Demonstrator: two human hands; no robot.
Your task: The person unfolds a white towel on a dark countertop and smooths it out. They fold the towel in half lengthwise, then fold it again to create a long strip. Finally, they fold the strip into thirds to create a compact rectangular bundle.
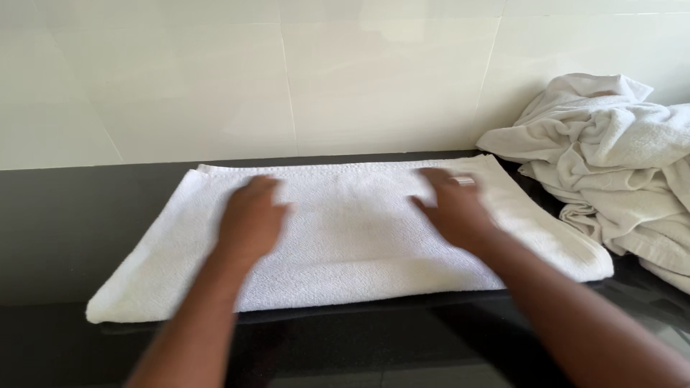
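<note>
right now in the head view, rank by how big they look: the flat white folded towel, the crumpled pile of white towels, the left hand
1. Flat white folded towel, largest.
2. Crumpled pile of white towels, cut off by the frame edge, so unsure.
3. Left hand, smallest, lying flat on the folded towel.

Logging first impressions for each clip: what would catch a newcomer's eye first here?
A white towel lies spread flat across the middle of a black counter, with the left hand and right hand pressed palm-down on it. At the right edge sits a rumpled pile of white towels against the pale tiled wall.
</note>
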